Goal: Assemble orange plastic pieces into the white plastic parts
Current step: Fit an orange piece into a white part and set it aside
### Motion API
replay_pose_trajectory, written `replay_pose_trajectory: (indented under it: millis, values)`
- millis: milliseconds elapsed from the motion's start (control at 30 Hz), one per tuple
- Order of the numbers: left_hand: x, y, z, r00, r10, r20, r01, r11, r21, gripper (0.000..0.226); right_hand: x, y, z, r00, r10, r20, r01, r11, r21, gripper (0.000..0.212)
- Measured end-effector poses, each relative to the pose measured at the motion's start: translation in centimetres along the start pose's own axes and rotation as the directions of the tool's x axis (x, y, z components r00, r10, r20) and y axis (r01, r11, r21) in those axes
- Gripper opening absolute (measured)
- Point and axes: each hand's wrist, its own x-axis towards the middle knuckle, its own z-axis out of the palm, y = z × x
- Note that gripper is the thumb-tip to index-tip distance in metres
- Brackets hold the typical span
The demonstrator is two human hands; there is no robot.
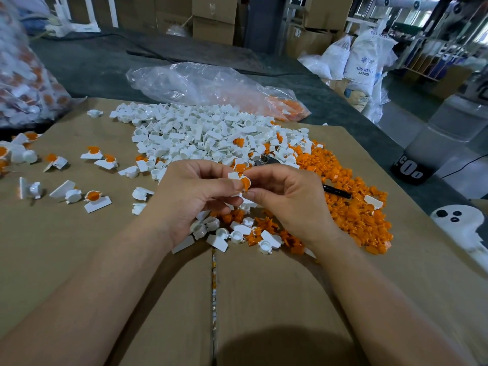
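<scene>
Over the middle of the cardboard, my left hand (pixel 195 191) grips a white plastic part (pixel 234 176) between thumb and fingers. My right hand (pixel 285 196) pinches an orange plastic piece (pixel 245 183) that sits against that white part. Behind my hands lies a big heap of white parts (pixel 200 130). To the right spreads a heap of orange pieces (pixel 353 196). Several joined white-and-orange units (pixel 95 199) lie scattered at the left. More white parts (pixel 237 235) lie just below my hands.
A clear plastic bag (pixel 211 85) with some orange pieces lies behind the heaps. A second bag of joined units (pixel 23 83) stands at far left. A black pen (pixel 338 192) lies on the orange heap. A dark container (pixel 414 170) stands off the cardboard's right edge (pixel 412 215).
</scene>
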Motion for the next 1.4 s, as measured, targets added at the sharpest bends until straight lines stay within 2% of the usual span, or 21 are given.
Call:
replay_pose_trajectory:
  millis: [367,567,800,1167,1233,1333,1400]
  values:
    - [-0.1,0.1,0.1,1.0,-0.009,-0.002,0.009,1.0,0.001,0.022,-0.1,-0.2,0.0,1.0,-0.011,-0.002,0.011,0.999,-0.052,0.021]
    - [-0.1,0.1,0.2,1.0,-0.016,0.002,0.016,1.0,-0.008,0.02,-0.1,-0.4,-0.1,0.999,-0.032,0.001,0.032,0.998,-0.057,0.028]
    - [-0.1,0.1,0.1,1.0,-0.015,-0.011,0.014,1.0,-0.014,0.011,-0.2,-0.5,-0.1,1.0,-0.011,0.017,0.012,0.998,-0.054,0.029]
    - [-0.1,0.0,0.1,1.0,-0.016,-0.025,0.015,1.0,-0.008,0.011,0.0,-0.3,-0.6,1.0,0.013,0.021,-0.011,0.995,-0.096,0.025]
    - [0.0,0.1,0.1,0.999,-0.012,-0.038,0.011,1.0,-0.025,0.012,0.4,-0.1,-1.6,0.997,0.068,-0.044,-0.074,0.987,-0.141,0.023]
    - [0.0,0.1,0.1,0.999,-0.011,-0.051,0.008,0.999,-0.043,0.014,0.9,0.4,-3.8,0.969,0.169,-0.181,-0.227,0.899,-0.375,0.021]
    - [0.1,0.1,0.0,0.998,-0.008,-0.057,0.005,0.999,-0.043,0.014,1.0,0.9,-5.3,0.94,0.256,-0.224,-0.339,0.768,-0.544,0.044]
